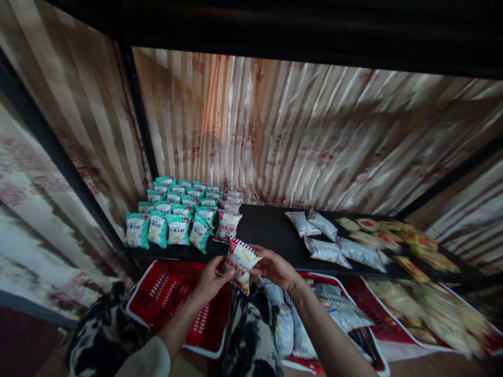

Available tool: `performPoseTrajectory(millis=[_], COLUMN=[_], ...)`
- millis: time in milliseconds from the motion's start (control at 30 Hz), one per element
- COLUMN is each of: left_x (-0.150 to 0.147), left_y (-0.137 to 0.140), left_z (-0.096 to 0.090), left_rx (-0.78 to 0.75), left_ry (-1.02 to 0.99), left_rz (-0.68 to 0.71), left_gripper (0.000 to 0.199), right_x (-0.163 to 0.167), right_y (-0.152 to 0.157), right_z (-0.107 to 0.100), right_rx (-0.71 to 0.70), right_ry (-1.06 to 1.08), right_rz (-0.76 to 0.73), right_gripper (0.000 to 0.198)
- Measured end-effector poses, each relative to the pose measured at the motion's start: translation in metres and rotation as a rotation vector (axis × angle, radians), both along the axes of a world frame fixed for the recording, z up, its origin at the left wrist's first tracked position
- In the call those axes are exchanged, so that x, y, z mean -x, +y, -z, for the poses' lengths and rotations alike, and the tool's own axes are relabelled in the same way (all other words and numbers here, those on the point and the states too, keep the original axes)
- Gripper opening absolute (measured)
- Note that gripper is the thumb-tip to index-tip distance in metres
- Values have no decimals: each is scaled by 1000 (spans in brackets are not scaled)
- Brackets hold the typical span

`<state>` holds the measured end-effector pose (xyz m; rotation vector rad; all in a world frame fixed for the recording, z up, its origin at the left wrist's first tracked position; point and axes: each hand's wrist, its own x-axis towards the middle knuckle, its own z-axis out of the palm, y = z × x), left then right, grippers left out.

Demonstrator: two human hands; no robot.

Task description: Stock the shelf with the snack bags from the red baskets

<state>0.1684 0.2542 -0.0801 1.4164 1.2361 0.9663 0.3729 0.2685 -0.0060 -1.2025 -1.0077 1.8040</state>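
**Snack packet, cream with red lettering, held in two hands**

Item: one packet [240, 262], tilted, at the front edge of a black shelf [269, 230]. Left hand [212, 278]: thumb and fingers pinched closed on its left side. Right hand [276, 268]: fingers closed about its right side.

Edges and room: directly behind, a row of matching packets [228, 224] stands upright, flanked on the left by ranks of teal packets [178, 231]. Bare black surface stretches from that row to loose white packets [326, 251] lying flat. An upper shelf [314, 31] overhangs; a patterned curtain [353, 120] closes the back.

Obscured: right fingertips, partly behind the packet; red basket [157, 288], crossed by the left forearm; filled basket [302, 364], crossed by the right forearm. Beige goods at far right [422, 241]: blurred, labels illegible.
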Motion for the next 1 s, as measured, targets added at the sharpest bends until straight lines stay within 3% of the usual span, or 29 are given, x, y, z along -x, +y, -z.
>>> performPoseTrajectory(millis=[167, 333, 500, 733, 1000], left_x=[3, 5, 4, -4, 7], left_y=[-3, -2, 4, 9, 10], left_z=[6, 23, 30, 25, 45], left_rx=[22, -11, -48, -235, -384], left_ry=[48, 95, 118, 237, 404], left_rz=[-10, -126, -110, -328, -516], left_gripper=[33, 29, 29, 32, 36], right_x=[8, 23, 37, 43, 59], right_y=[-6, -25, -32, 6, 45], right_z=[26, 47, 57, 68, 92], right_rx=[31, -84, -170, -392, -502], right_ry=[39, -85, -45, -212, -481], right_rz=[98, 87, 64, 317, 404], right_gripper=[46, 47, 50, 45, 47])
